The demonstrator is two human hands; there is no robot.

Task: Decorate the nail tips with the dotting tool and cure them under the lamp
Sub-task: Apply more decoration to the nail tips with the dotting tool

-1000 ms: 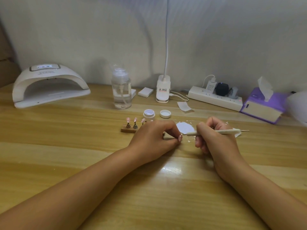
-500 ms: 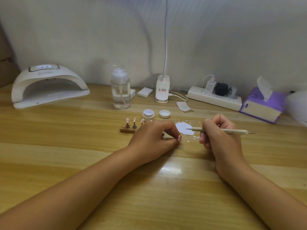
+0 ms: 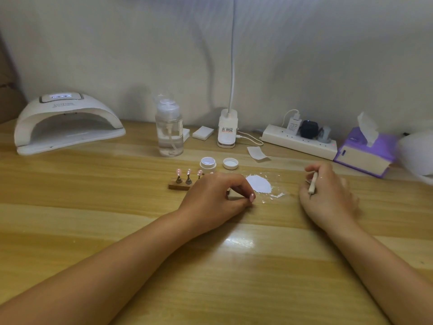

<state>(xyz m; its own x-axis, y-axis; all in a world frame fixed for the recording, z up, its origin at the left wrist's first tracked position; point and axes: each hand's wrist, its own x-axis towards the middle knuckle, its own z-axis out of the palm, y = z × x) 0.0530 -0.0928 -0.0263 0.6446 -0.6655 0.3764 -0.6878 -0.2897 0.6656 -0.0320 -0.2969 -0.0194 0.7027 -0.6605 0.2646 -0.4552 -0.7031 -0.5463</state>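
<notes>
Pink nail tips [image 3: 188, 171] stand on small pegs in a wooden holder [image 3: 179, 186] at the table's middle. My left hand [image 3: 216, 197] covers the holder's right end, its fingers curled and pinching something small that I cannot make out. A white dab of gel [image 3: 259, 183] lies on a clear sheet just right of that hand. My right hand [image 3: 328, 195], blurred, grips the white dotting tool [image 3: 313, 183] well to the right of the gel, the tool standing nearly upright. The white curing lamp [image 3: 65, 123] sits at the far left.
An open gel pot [image 3: 207, 164] and its lid [image 3: 230, 163] sit behind the holder. Further back stand a pump bottle [image 3: 169, 127], a desk lamp base [image 3: 227, 129], a power strip [image 3: 300, 141] and a purple tissue box [image 3: 365, 151].
My right hand has pulled the dotting tool away from the gel and moved right, turning the tool from level to nearly upright. My left hand has stayed at the holder.
</notes>
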